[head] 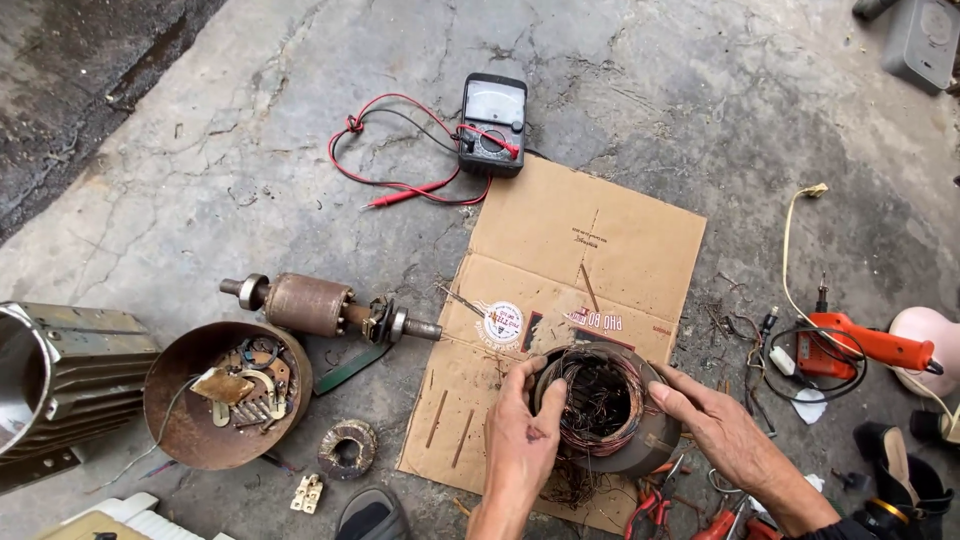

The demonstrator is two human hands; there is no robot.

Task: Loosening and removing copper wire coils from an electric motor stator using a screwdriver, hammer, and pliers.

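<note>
Now both hands, L [520, 440] & R [715, 425], clasped round stator [605, 405] w/ copper windings inside.

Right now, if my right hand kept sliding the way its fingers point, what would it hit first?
The right hand points up-left, fingertips already on the stator's rim. Straight on, it would probably meet the tangled copper windings inside first.

Left hand [520, 440] and right hand [715, 425] grip a copper-wound stator [605, 405] on flattened cardboard [590, 240].

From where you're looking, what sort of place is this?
Probably an informal motor repair spot on bare concrete ground: a wound stator between both hands, a rusty rotor and an analogue multimeter lie around.
</note>
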